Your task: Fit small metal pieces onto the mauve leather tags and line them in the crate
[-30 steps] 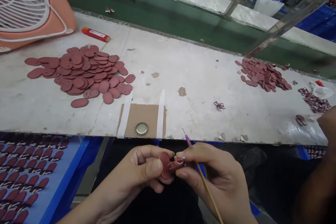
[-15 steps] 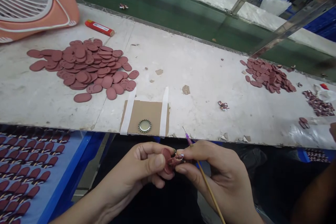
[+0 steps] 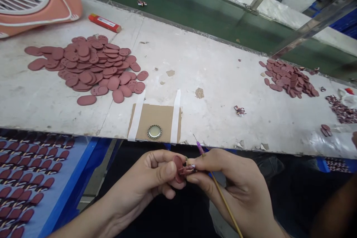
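Note:
My left hand (image 3: 152,178) pinches a dark red oval disc (image 3: 177,168) between thumb and fingers, just below the bench's front edge. My right hand (image 3: 231,186) presses a small dark red patterned piece (image 3: 189,170) against that disc. The same hand also grips a thin wooden stick (image 3: 223,202) with a purple needle tip (image 3: 199,147) that points up toward the bench edge. The two hands touch at the fingertips.
A large pile of red oval discs (image 3: 89,67) lies on the white bench (image 3: 212,81) at left, a smaller pile (image 3: 290,78) at right. A bottle cap (image 3: 154,132) sits on taped cardboard (image 3: 154,117). A blue tray (image 3: 36,186) holds rows of finished pieces. A red lighter (image 3: 104,23) and an orange fan (image 3: 33,0) stand behind.
The hands hold the same grip and shift only slightly. The view has tilted a little, so the bench and piles sit differently in frame.

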`<move>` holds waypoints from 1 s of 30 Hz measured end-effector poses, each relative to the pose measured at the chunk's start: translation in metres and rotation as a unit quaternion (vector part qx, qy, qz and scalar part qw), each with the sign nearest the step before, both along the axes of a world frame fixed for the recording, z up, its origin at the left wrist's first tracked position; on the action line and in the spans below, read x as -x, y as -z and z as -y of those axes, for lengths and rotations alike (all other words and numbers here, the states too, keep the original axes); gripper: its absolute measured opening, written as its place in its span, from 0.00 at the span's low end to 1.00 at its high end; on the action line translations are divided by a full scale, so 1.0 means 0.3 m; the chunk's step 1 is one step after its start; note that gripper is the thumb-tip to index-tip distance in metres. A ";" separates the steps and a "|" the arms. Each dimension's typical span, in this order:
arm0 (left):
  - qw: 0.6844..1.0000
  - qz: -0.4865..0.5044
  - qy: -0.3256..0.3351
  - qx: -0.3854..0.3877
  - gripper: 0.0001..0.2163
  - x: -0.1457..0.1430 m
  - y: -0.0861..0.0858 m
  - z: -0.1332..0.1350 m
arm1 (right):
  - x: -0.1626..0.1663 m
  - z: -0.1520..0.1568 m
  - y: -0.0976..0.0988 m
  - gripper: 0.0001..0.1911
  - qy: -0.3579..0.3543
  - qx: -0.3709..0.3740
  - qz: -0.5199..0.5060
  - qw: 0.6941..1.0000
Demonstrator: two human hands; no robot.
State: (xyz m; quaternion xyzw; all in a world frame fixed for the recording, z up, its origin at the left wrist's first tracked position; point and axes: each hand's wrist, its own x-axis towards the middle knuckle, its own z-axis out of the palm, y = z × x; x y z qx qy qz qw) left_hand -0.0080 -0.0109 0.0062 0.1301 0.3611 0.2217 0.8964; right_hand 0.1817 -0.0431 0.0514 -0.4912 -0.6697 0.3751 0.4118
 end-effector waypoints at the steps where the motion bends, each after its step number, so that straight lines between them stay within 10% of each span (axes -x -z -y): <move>1: 1.000 0.000 0.001 0.001 0.13 0.000 0.001 0.001 | -0.001 -0.001 -0.002 0.07 -0.004 -0.003 0.000 1.000; 30: 1.000 0.003 0.011 -0.015 0.14 0.008 -0.064 0.010 | 0.022 0.055 -0.032 0.15 -0.006 -0.022 0.036 0.999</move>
